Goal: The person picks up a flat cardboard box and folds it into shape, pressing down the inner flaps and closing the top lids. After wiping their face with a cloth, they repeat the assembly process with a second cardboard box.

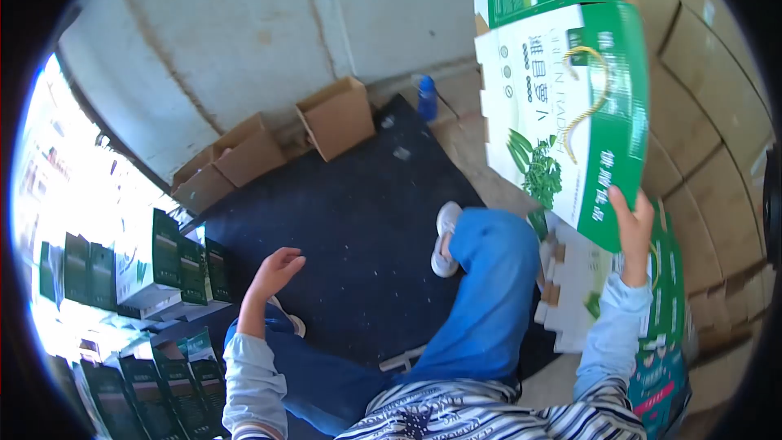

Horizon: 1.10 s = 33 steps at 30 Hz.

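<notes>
My right hand (pixel 634 224) grips the lower edge of a flattened green and white carton (pixel 521 90), raised at the upper right. The carton has a gold rope handle (pixel 603 98), printed characters and a picture of a green radish. My left hand (pixel 278 270) hangs over the black mat with its fingers loosely curled and apart, holding nothing. Below the raised carton, more flat green and white cartons (pixel 580 277) lean beside my right forearm.
Folded dark green boxes (pixel 167 261) stand in rows at the left. Open brown boxes (pixel 338 118) line the wall, near a blue bottle (pixel 427 98). Brown cartons (pixel 692 130) are stacked at the right. A black mat (pixel 358 220) covers the floor around my feet.
</notes>
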Each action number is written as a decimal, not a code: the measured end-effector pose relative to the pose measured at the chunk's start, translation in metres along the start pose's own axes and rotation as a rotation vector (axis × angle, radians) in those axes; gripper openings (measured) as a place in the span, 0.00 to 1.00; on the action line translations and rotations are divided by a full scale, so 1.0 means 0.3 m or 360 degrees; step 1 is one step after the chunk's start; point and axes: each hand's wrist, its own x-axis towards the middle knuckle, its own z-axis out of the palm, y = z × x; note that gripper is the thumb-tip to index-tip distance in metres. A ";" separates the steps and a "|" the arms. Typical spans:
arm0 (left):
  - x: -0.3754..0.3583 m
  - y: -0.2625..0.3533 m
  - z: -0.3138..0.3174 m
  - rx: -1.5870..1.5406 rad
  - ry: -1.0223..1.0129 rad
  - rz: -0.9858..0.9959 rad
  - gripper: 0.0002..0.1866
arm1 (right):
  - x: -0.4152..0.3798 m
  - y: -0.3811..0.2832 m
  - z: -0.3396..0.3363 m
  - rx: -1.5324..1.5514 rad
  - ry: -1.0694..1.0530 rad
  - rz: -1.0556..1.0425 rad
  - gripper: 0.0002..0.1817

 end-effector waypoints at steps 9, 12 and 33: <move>0.003 0.073 -0.210 -0.1660 0.0140 0.0360 0.43 | 0.019 -0.072 0.364 0.1380 -0.0495 0.0386 0.25; -0.077 0.025 -0.312 -0.2366 -0.0117 0.0636 0.46 | -0.102 -0.127 0.560 0.1693 -0.0880 0.0558 0.24; -0.050 0.044 0.006 -0.1405 -0.0001 -0.0162 0.21 | -0.336 -0.384 1.239 0.0098 -0.1874 -0.0046 0.40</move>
